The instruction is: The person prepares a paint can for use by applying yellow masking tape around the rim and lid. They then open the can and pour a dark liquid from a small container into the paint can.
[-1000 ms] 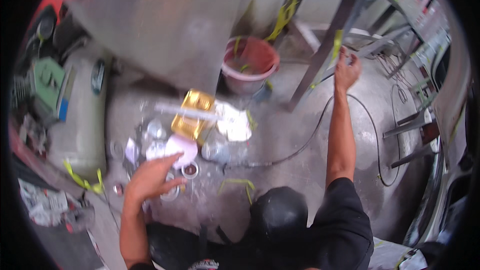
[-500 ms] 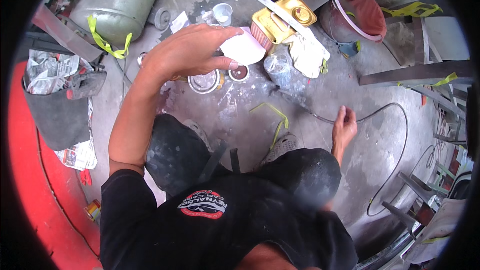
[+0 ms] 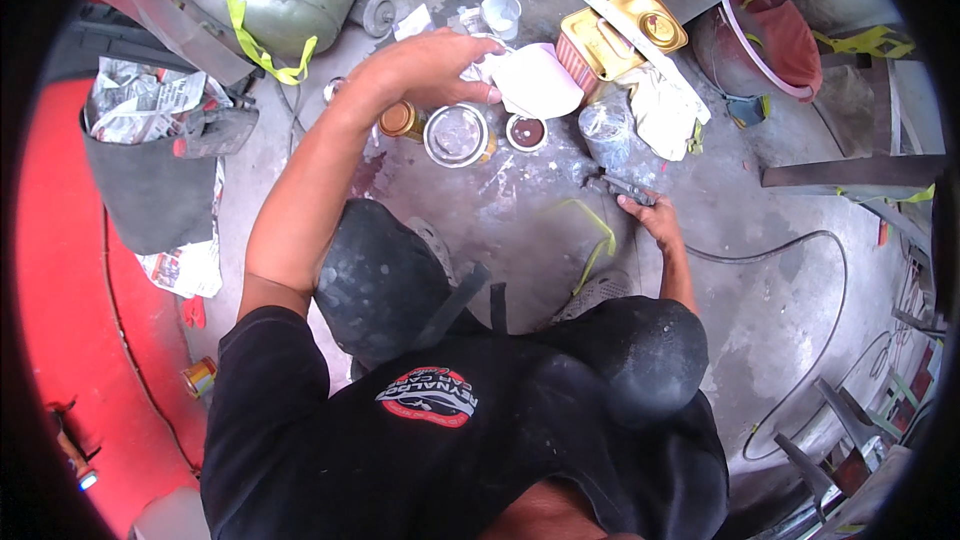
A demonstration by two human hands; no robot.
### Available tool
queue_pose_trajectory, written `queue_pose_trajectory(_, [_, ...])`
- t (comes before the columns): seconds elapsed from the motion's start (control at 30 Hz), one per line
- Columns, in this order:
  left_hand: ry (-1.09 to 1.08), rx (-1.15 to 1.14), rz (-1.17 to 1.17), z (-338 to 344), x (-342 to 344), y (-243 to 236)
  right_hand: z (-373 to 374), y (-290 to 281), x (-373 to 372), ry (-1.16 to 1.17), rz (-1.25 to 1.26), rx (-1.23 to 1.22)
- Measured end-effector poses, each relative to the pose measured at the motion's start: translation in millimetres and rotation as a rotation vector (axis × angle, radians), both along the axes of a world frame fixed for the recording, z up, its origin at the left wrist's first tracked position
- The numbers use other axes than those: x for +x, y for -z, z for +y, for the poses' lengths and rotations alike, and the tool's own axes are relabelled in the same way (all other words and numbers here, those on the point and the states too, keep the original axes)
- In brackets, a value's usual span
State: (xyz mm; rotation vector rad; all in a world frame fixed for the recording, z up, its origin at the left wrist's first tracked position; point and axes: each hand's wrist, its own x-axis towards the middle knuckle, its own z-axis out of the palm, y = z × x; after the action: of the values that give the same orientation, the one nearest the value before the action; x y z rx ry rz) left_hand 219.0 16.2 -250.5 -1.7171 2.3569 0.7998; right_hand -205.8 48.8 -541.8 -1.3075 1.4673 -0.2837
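Observation:
My left hand [image 3: 440,70] reaches across from the left, thumb and fingers closed on the near edge of a pale pinkish-white sheet [image 3: 540,83]. Just below that hand stand a round silver-topped can [image 3: 457,135], a small can with a brown lid [image 3: 400,120] and a small cup of dark red-brown stuff [image 3: 526,131]. On the right, my right hand [image 3: 657,218] grips a grey air blow gun [image 3: 625,190], its black hose [image 3: 770,253] trailing off to the right. A clear plastic-wrapped container [image 3: 607,130] is just beyond the gun's tip.
A gold rectangular tin [image 3: 630,35] bears a long flat strip [image 3: 595,2], with white cloth [image 3: 665,115] beside it. A clear cup [image 3: 501,16] stands farther back. The grey cylinder tank [image 3: 280,0] is far left, a bucket [image 3: 745,50] far right. Yellow tape [image 3: 600,240] lies near my foot.
My right hand, empty before, has moved forward and taken hold of the air blow gun that lay on the floor. The left hand still holds the sheet; the whole view has shifted.

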Motion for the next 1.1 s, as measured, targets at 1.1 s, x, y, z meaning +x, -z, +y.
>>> queue_pose_trajectory(1.1, [-0.022,-0.701,0.159,-14.9,24.8,82.4,36.0,-3.1,34.2,0.213,-0.001,0.051])
